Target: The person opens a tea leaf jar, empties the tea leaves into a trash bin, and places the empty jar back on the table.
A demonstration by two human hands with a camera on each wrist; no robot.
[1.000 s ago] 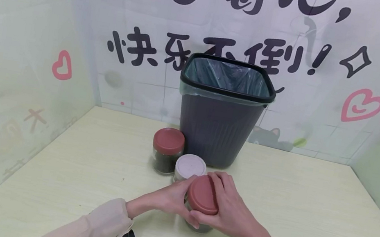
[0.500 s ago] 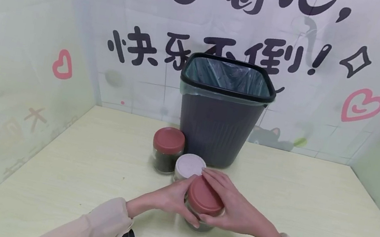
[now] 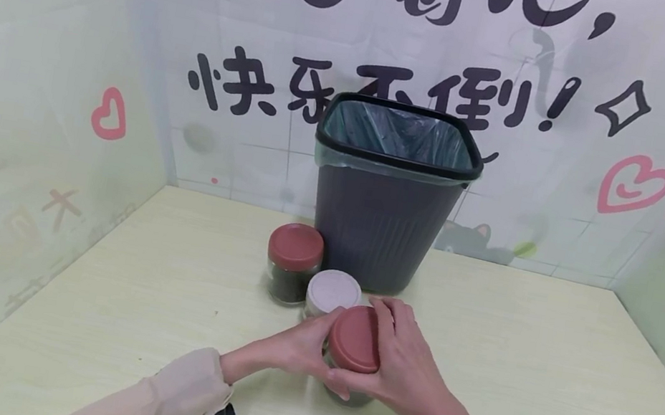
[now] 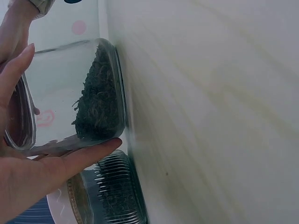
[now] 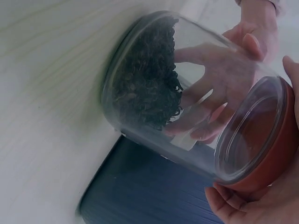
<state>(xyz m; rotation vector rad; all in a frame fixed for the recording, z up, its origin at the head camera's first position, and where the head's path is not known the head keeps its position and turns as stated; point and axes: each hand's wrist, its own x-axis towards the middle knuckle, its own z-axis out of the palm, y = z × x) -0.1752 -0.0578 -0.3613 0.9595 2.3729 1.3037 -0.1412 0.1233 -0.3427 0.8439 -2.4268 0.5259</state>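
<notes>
A glass jar with a red lid stands on the table, dark dried tea leaves in its lower part. My left hand holds the jar's glass body from the left, thumb on the near side, fingers behind the glass in the right wrist view. On the lid, my right hand grips the rim with thumb and fingers on opposite sides. Just behind stands a jar with a pale lid, partly hidden by the left hand. Further back is another red-lidded jar with dark contents.
A dark waste bin with a greenish liner stands behind the jars. The pale wooden table runs to printed walls at the back and both sides.
My right hand turned on the red lid, its fingers sliding forward and left over the top half a second ago, and now grips the rim from the right again. The left hand stayed put.
</notes>
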